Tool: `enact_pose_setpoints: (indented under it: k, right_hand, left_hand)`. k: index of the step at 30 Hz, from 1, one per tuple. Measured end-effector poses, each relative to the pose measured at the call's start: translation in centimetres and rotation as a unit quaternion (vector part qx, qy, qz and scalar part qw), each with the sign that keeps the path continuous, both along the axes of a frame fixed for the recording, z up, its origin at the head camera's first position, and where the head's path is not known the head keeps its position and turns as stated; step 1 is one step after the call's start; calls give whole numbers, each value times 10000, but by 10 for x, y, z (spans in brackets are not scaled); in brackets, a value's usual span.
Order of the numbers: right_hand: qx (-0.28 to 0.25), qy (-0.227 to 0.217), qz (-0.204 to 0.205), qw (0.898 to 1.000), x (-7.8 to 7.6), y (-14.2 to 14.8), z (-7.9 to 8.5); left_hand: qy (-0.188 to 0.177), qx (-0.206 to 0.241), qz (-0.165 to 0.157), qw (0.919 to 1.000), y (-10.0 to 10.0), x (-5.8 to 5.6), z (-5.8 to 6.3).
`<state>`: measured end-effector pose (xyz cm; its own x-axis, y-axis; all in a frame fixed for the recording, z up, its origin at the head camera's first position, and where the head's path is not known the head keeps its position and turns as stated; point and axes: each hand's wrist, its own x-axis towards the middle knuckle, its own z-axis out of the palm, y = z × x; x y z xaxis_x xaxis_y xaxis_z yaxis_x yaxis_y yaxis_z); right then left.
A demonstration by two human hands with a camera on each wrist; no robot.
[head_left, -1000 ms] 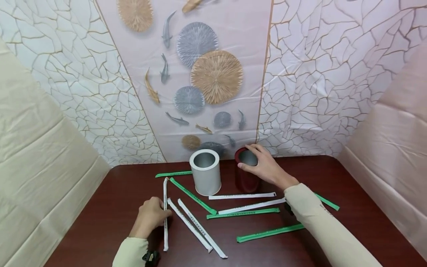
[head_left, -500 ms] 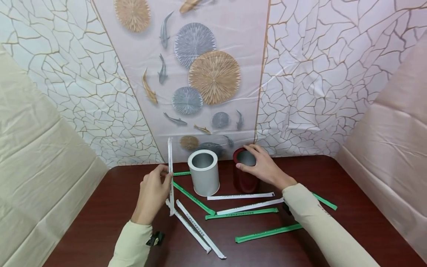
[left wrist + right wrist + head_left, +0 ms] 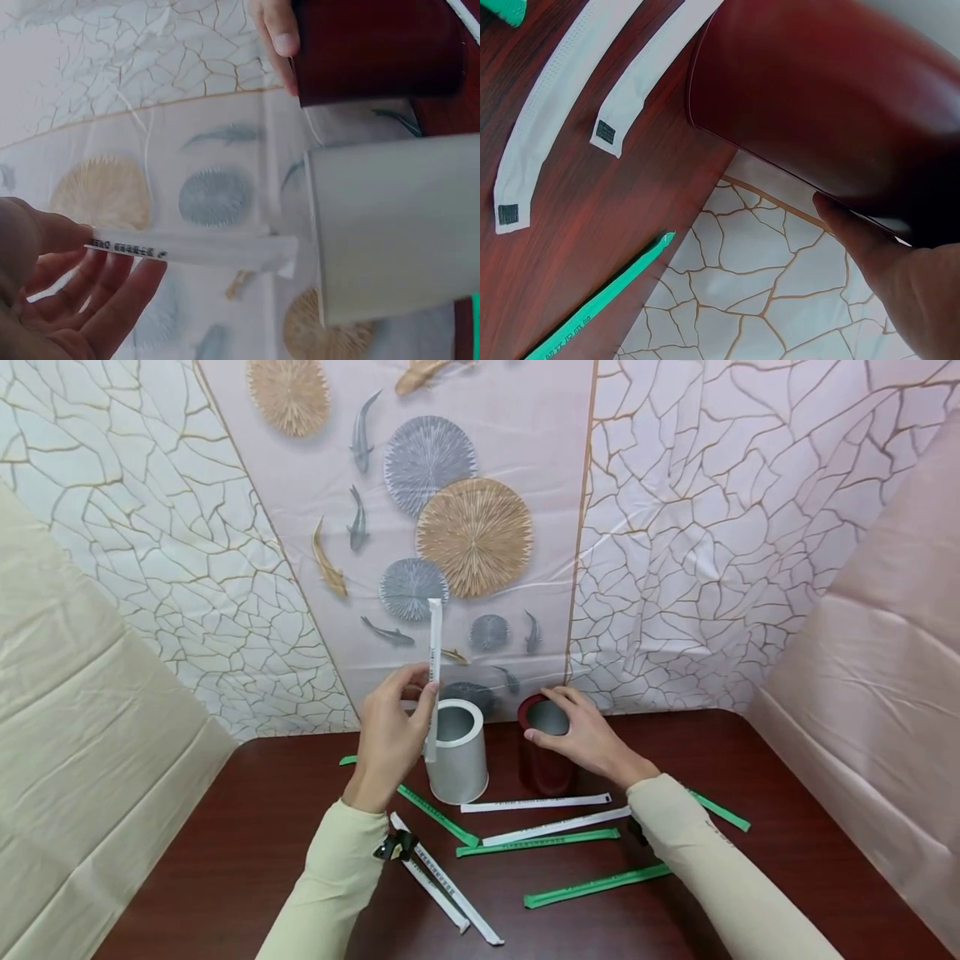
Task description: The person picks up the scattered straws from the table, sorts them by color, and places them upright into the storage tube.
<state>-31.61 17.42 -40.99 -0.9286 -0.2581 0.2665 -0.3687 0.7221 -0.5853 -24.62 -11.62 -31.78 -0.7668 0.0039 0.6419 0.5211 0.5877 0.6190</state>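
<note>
In the head view my left hand (image 3: 392,727) pinches a white paper-wrapped straw (image 3: 435,647) between thumb and fingers, holding it upright off the table. Its lower end overlaps the left side of the white can (image 3: 461,770) there. From the left wrist view, that end stops a small gap short of the white can's rim (image 3: 315,240). My right hand (image 3: 592,742) grips the top rim of the dark red can (image 3: 547,770), thumb at the near side and fingers at the far side. Both cans stand upright at the back, with open tops.
White wrapped straws (image 3: 536,804) and green wrapped straws (image 3: 596,887) lie scattered on the dark red table (image 3: 202,852). Two white straws (image 3: 450,885) lie partly under my left wrist. A patterned cloth wall (image 3: 660,568) rises behind the cans.
My left hand has lifted the white straw from the table and carried it up and right to the white can. The right hand has stayed on the dark red can.
</note>
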Motion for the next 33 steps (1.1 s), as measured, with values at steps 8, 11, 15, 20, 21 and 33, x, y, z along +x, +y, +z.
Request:
enact_pose_setpoints:
  k: [8,11,15,20,21,33]
  right_hand:
    - [7,37,-93,10000,0,2,-1]
    - [-16,29,-74,10000,0,2,-1]
    - [-71,41,-26,10000,0,1,-2]
    - [-51,53,-39,10000,0,0,-2]
    - [-42,58,-59,10000,0,0,-2]
    - [-86,101,-92,9999,-1,-1,-4]
  left_hand:
    - [39,-113,-349,9993,21,-12,16]
    - [-59,-91,-364,9993,26,-16,17]
    - [-65,-33,-360,9993,32,-21,19]
    - [223,-71,-272,9994,41,-25,22]
    - [309,-105,-251,9992,43,-26,23]
    - [1025,-13,-697,9923,63,-38,28]
